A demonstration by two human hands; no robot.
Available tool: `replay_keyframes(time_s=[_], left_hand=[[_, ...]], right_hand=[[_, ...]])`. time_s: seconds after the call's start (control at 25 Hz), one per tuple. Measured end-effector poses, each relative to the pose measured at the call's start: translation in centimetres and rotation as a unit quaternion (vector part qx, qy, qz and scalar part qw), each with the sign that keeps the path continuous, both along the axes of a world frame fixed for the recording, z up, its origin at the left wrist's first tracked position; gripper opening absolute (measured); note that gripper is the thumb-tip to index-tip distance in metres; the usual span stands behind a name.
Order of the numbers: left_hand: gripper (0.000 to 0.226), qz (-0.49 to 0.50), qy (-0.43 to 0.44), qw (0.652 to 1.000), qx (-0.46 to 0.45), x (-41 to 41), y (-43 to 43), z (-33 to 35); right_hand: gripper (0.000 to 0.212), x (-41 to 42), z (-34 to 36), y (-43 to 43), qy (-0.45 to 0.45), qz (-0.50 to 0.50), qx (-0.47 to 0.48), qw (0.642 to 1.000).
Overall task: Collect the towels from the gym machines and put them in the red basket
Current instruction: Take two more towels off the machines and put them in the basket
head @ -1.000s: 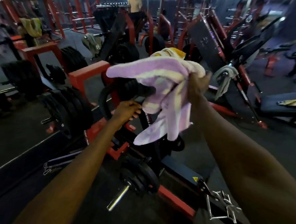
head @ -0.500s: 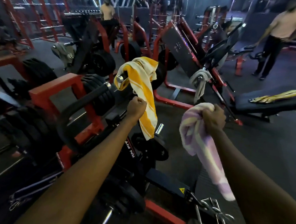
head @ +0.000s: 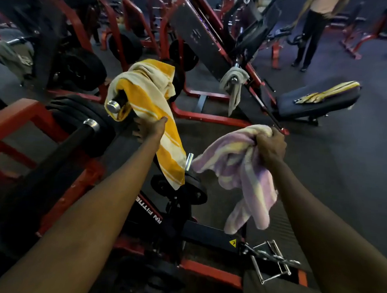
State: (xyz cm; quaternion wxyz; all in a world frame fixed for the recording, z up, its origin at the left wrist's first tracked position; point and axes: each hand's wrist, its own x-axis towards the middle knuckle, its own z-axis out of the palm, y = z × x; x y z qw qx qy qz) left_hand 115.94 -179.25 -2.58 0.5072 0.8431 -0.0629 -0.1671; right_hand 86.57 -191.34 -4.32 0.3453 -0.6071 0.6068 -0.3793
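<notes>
Nearest the person, below and right of the chrome-tipped bar (head: 114, 105), a metal cable handle (head: 269, 262) lies on the machine base. Right of the bar, the right hand (head: 270, 146) is clenched round a bunched purple towel (head: 238, 169), which hangs free. Just beneath the bar, the left hand (head: 150, 129) pinches the yellow towel (head: 150, 100) draped over that bar. Beyond the bar to the right, a grey towel (head: 233, 85) hangs on a peg. Farther right, a striped towel (head: 327, 92) lies on a bench (head: 315, 106).
</notes>
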Motion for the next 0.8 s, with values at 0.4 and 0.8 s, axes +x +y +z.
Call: replay_keyframes(time_s=[0.4,0.8], left_hand=[[0.032,-0.031,-0.048,0.982,-0.181,-4.3,-4.2,5.2],[0.054,-0.441,-0.020,0.888,-0.126,-14.7,-4.7,4.4]], right_hand=[[0.044,-0.5,-1.6,-0.9,0.017,-0.029,0.003,0.999],[0.050,-6.2,0.1,-1.1,-0.003,-0.101,0.005,0.995]])
